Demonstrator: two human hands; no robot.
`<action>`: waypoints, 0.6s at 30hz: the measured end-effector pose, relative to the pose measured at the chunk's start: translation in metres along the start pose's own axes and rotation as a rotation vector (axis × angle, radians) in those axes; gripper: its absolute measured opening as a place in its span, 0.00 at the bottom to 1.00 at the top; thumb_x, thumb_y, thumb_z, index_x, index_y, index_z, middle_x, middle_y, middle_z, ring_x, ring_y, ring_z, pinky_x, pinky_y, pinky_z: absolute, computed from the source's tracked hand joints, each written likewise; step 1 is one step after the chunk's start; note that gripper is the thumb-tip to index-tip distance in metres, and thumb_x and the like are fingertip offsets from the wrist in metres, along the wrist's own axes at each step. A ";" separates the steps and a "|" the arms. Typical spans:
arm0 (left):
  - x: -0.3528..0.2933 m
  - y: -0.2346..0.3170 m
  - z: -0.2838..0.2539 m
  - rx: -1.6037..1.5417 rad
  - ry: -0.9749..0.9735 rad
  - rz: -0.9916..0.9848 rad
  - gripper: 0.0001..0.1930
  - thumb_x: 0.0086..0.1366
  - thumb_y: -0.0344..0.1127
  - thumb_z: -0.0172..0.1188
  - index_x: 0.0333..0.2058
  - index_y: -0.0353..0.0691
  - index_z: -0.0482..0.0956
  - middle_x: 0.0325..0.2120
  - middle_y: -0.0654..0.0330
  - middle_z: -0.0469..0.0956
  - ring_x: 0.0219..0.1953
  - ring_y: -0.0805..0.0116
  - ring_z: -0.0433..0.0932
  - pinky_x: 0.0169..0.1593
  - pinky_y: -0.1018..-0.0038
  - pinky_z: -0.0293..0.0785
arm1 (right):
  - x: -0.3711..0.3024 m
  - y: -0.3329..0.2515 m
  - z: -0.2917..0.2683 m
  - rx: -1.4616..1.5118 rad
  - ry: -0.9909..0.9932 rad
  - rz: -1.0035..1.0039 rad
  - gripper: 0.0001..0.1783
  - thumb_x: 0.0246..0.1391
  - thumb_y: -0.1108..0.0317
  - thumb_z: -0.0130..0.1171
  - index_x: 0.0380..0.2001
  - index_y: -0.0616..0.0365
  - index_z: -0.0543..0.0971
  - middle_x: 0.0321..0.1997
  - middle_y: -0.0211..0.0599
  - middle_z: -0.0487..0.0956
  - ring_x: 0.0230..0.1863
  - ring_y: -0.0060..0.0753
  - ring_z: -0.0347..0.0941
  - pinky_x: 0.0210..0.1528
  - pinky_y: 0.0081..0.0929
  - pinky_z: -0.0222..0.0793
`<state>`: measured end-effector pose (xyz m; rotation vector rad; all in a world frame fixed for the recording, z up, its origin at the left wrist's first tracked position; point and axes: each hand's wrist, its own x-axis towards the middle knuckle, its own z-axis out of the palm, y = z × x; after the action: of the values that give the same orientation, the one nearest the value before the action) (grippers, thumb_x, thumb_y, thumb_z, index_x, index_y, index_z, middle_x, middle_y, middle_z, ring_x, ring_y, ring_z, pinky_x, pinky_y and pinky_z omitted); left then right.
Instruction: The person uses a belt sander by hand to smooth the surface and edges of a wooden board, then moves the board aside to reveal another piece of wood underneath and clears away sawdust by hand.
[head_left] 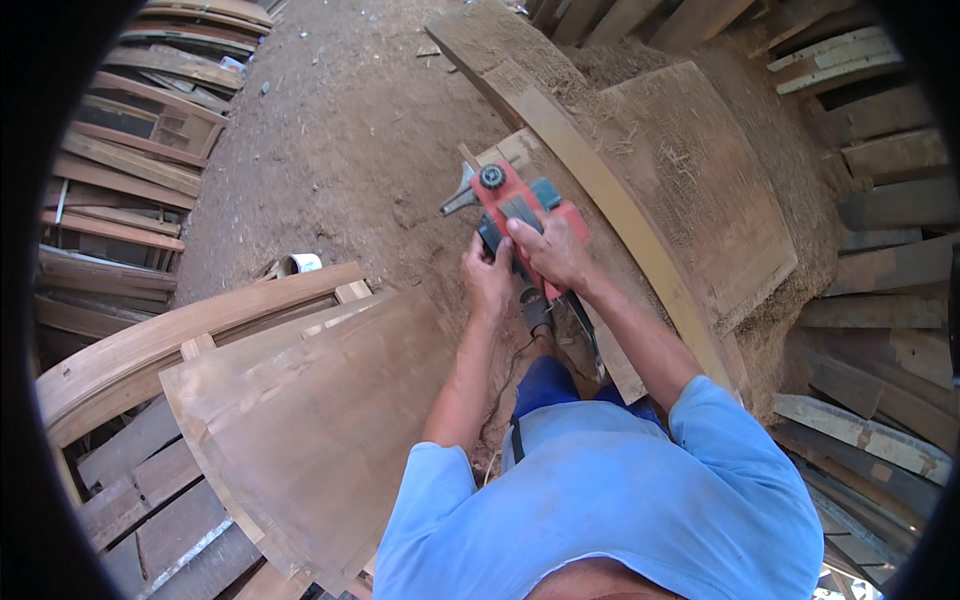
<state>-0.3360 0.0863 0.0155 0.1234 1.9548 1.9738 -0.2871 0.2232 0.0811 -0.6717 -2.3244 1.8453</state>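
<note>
- One red electric planer (515, 205), resting on one plank (600, 330).
- Right hand (552, 250) closed over planer's top.
- Left hand (487, 280) gripping its rear handle.
- One curved strip (620, 210) just beside.

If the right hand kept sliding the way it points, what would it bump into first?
The right hand lies on the red power planer, pointing up along the plank. Its grip would first meet the planer's black front knob. Past the tool, only bare plank shows, though depth is hard to judge.
</note>
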 end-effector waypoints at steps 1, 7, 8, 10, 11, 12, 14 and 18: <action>0.022 0.000 -0.003 -0.015 -0.003 0.028 0.13 0.69 0.30 0.62 0.50 0.32 0.79 0.37 0.60 0.84 0.36 0.75 0.80 0.40 0.73 0.78 | 0.019 -0.003 0.005 -0.018 0.003 -0.031 0.26 0.66 0.47 0.54 0.32 0.65 0.79 0.23 0.38 0.78 0.26 0.31 0.75 0.30 0.35 0.70; 0.116 0.019 -0.025 -0.036 0.004 -0.005 0.14 0.70 0.33 0.62 0.50 0.31 0.80 0.38 0.61 0.84 0.36 0.76 0.79 0.40 0.75 0.77 | 0.112 -0.022 0.027 -0.173 0.008 -0.403 0.27 0.67 0.46 0.51 0.33 0.63 0.80 0.22 0.41 0.78 0.25 0.33 0.76 0.30 0.37 0.70; 0.117 0.021 -0.023 -0.027 0.013 -0.014 0.14 0.70 0.33 0.62 0.50 0.31 0.80 0.38 0.61 0.84 0.36 0.76 0.79 0.40 0.75 0.77 | 0.112 -0.023 0.026 -0.185 0.022 -0.388 0.28 0.67 0.46 0.51 0.33 0.63 0.80 0.22 0.41 0.78 0.25 0.34 0.76 0.30 0.38 0.70; 0.108 0.024 -0.023 0.022 0.034 -0.044 0.14 0.71 0.33 0.62 0.50 0.30 0.80 0.39 0.61 0.84 0.37 0.76 0.79 0.40 0.76 0.77 | 0.104 -0.025 0.024 -0.112 -0.018 -0.218 0.29 0.66 0.44 0.52 0.33 0.64 0.80 0.23 0.42 0.78 0.24 0.34 0.76 0.30 0.39 0.70; 0.096 0.019 -0.022 0.012 0.013 -0.036 0.14 0.71 0.33 0.62 0.50 0.31 0.80 0.39 0.61 0.84 0.37 0.76 0.79 0.41 0.76 0.77 | 0.095 -0.018 0.021 -0.104 -0.024 -0.196 0.29 0.66 0.44 0.52 0.33 0.63 0.79 0.23 0.41 0.78 0.24 0.33 0.76 0.29 0.38 0.69; 0.083 0.015 -0.021 0.002 -0.005 -0.027 0.14 0.71 0.33 0.62 0.50 0.31 0.80 0.39 0.60 0.84 0.37 0.76 0.79 0.41 0.76 0.77 | 0.085 -0.012 0.020 -0.094 -0.031 -0.176 0.28 0.66 0.44 0.52 0.32 0.63 0.79 0.23 0.39 0.78 0.24 0.32 0.75 0.29 0.37 0.69; 0.052 0.007 -0.019 0.027 -0.010 -0.005 0.14 0.71 0.33 0.62 0.51 0.31 0.80 0.39 0.61 0.84 0.37 0.76 0.79 0.41 0.75 0.77 | 0.057 -0.002 0.017 -0.052 -0.029 -0.122 0.28 0.65 0.44 0.52 0.32 0.62 0.79 0.22 0.36 0.78 0.23 0.28 0.74 0.28 0.35 0.68; -0.046 -0.014 0.006 0.091 -0.004 0.031 0.15 0.70 0.32 0.62 0.52 0.32 0.80 0.39 0.62 0.84 0.38 0.76 0.79 0.42 0.72 0.77 | -0.042 0.021 -0.010 0.031 -0.034 0.006 0.24 0.65 0.45 0.53 0.33 0.58 0.78 0.22 0.27 0.75 0.23 0.21 0.71 0.26 0.29 0.66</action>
<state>-0.2885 0.0769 0.0103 0.1817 2.0530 1.9022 -0.2406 0.2189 0.0718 -0.6489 -2.3120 1.9054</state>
